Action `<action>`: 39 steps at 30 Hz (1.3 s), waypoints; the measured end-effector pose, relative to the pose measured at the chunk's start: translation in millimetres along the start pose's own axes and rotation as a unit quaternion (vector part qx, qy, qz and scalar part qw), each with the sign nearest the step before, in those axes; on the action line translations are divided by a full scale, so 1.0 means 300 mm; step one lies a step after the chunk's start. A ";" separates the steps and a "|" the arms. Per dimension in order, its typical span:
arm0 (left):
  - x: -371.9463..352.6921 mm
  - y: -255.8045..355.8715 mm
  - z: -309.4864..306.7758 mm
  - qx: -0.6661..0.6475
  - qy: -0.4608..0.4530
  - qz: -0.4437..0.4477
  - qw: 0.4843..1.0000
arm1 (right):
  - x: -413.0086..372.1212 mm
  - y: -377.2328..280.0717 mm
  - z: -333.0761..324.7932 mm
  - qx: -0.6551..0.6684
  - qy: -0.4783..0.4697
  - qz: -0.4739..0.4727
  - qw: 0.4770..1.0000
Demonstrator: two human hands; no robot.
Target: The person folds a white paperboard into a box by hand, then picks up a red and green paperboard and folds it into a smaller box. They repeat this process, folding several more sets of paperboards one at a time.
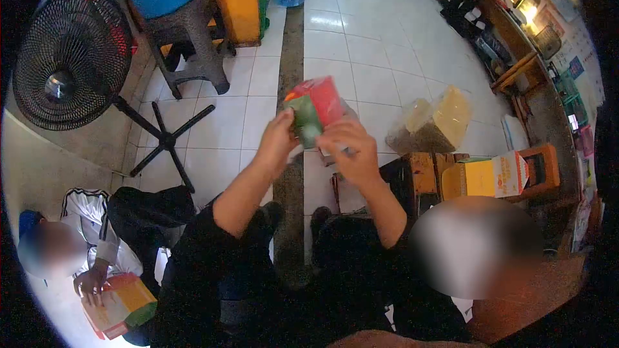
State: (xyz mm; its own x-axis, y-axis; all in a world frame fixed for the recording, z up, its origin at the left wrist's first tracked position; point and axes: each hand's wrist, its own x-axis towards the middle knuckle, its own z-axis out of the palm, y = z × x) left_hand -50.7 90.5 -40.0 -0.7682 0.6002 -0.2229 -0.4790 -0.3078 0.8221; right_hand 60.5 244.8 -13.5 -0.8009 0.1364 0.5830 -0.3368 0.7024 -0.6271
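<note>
In the head view, a red and green packet (308, 113) is held up in front of me, above the tiled floor. My left hand (278, 134) grips its lower left side, with the fingers partly hidden behind it. At its lower right side, my right hand (351, 148) has bent fingers against the packet. Part of the packet looks shiny, like clear film. Small print on it is too blurred to read.
A black fan (71, 58) stands at left, near a stool (193, 45). Another person's hand (93, 283) rests on a colourful box (119, 306) at lower left. At right are a wrapped block (445, 119), a wooden stool (423, 177) with yellow packaging (477, 178), and a second person.
</note>
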 end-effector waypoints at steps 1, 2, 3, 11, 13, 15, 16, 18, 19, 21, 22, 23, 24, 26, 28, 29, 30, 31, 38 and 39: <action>0.019 0.007 -0.012 0.025 0.050 -0.009 0.998 | 0.003 0.011 -0.002 0.035 0.049 0.041 0.997; 0.030 0.024 -0.039 0.169 0.045 0.001 0.985 | 0.008 0.019 -0.002 0.069 0.097 0.082 0.989; 0.026 0.061 -0.059 0.308 0.039 0.012 0.950 | 0.020 0.022 -0.002 0.059 0.104 0.070 0.990; -0.020 0.047 -0.009 0.609 -0.063 0.206 0.763 | -0.075 0.125 0.026 0.200 -0.345 0.250 0.882; -0.030 0.063 0.000 0.586 -0.111 0.241 0.766 | -0.087 0.160 0.086 0.270 -0.271 0.310 0.871; -0.039 0.034 0.021 0.592 -0.133 0.284 0.743 | -0.107 0.190 0.100 0.321 -0.162 0.315 0.878; -0.038 0.026 0.025 0.595 -0.148 0.274 0.741 | -0.106 0.171 0.089 0.349 -0.133 0.344 0.861; -0.028 0.028 0.000 0.607 -0.175 0.250 0.734 | -0.081 0.132 0.080 0.410 -0.078 0.396 0.818; -0.008 0.014 -0.021 0.608 -0.128 0.275 0.733 | -0.081 0.148 0.090 0.436 -0.062 0.368 0.819; 0.011 0.006 -0.031 0.601 -0.027 0.325 0.730 | -0.081 0.143 0.098 0.430 -0.012 0.312 0.847; 0.006 0.017 -0.018 0.516 -0.025 0.248 0.819 | -0.066 0.131 0.094 0.421 0.004 0.284 0.862; 0.000 0.031 -0.010 0.416 -0.018 0.168 0.893 | -0.059 0.111 0.081 0.463 -0.013 0.324 0.825; -0.011 0.048 0.006 0.304 -0.009 0.086 0.949 | -0.064 0.113 0.087 0.468 -0.021 0.305 0.829; -0.002 0.038 -0.014 0.279 -0.038 0.062 0.957 | -0.072 0.111 0.114 0.481 -0.036 0.262 0.836; 0.008 0.027 -0.005 0.302 -0.050 0.075 0.949 | -0.066 0.051 0.076 0.491 -0.066 0.305 0.813; 0.011 0.024 -0.002 0.298 -0.037 0.095 0.949 | -0.057 0.030 0.061 0.497 -0.081 0.325 0.801; 0.013 0.020 0.004 0.293 -0.024 0.114 0.949 | -0.043 0.034 0.057 0.510 -0.082 0.318 0.795; 0.013 0.015 0.008 0.288 -0.013 0.130 0.949 | -0.039 0.043 0.049 0.522 -0.082 0.314 0.789; -0.037 0.034 0.026 0.318 -0.066 0.103 0.940 | -0.072 0.085 0.080 0.371 -0.135 0.213 0.894; -0.043 0.027 0.027 0.305 -0.071 0.091 0.945 | -0.083 0.090 0.092 0.357 -0.132 0.200 0.903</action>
State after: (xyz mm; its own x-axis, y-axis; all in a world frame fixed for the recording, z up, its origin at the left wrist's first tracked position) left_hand -41.3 86.4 -26.3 -0.7292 0.6842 -0.0123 0.0224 0.0419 0.9989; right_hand 57.5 241.1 -59.2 -0.9875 0.0413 0.1521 -0.1525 -0.0075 -0.9883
